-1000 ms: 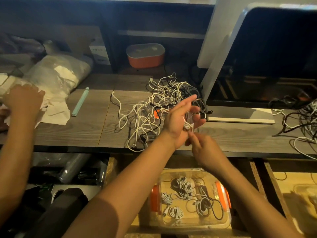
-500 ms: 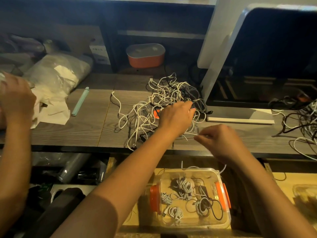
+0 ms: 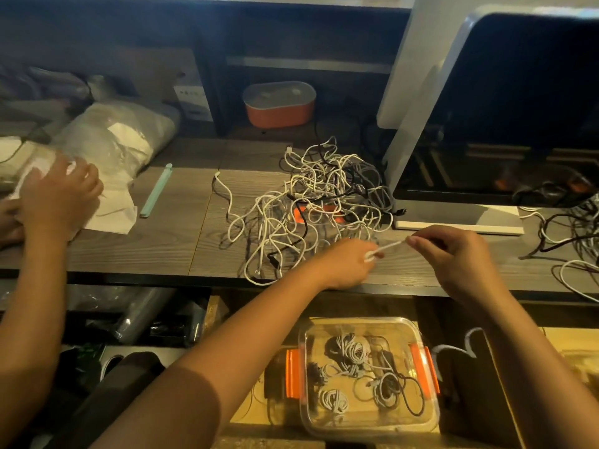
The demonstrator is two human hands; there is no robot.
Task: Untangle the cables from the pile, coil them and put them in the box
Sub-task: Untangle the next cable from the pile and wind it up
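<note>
A tangled pile of white and black cables [image 3: 311, 202] lies in the middle of the wooden desk [image 3: 162, 251]. In front of its right side my left hand [image 3: 346, 264] and my right hand [image 3: 453, 254] each pinch one white cable [image 3: 390, 245], which runs short and taut between them. The cable's far part leads back under my left hand toward the pile. Below the desk edge stands the clear plastic box [image 3: 356, 320] with orange clips, and several coiled cables lie in it.
Another person's hand [image 3: 58, 196] rests on papers and a plastic bag at the left. A large monitor [image 3: 518, 108] stands right of the pile, and a second cable tangle [image 3: 577, 241] lies at the far right. An orange container [image 3: 278, 103] sits behind.
My left hand came down from an upright, open pose, went to the pile and now pinches a cable. My right hand moved right and pulls that cable taut.
</note>
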